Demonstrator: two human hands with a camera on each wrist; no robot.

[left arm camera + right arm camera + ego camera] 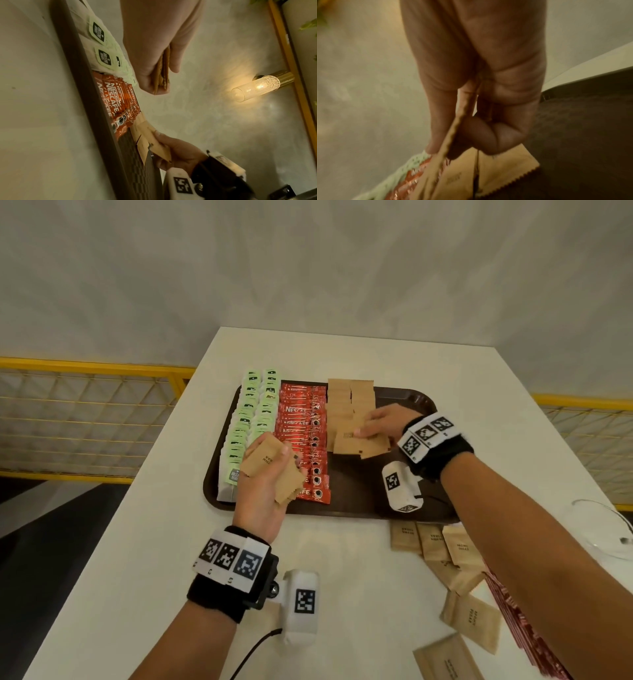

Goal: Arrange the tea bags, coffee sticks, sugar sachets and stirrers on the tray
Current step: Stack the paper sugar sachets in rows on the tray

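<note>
Head view looks down on a dark brown tray (346, 508) sitting on a white table (342, 594), and it's pretty well filled on the left side. 2 columns of pale green tea bags (251, 419) run down the left edge, tags with dark print that's too small to read. Next to them is an overlapped row of red coffee sticks (305, 440), clearly marked NESCAFE; the left wrist view also shows CLASSIC on them. Right of those are brown paper sugar sachets (349, 405) in 2 columns, with zigzag-cut edges and small dark print I can't make out.

Left hand (263, 484) hovers over the near-left part of the tray, its grip curled round a small stack of brown sachets (270, 470). Right hand (383, 422) is low over the sugar columns, its grip pinching one sachet (359, 445) between thumb and fingers at the near end of the row.

More brown sachets lie loose on the table (452, 570) just off the tray's near-right corner, with a pile of red sticks (520, 628) beside them. Can't spot any stirrers.
</note>
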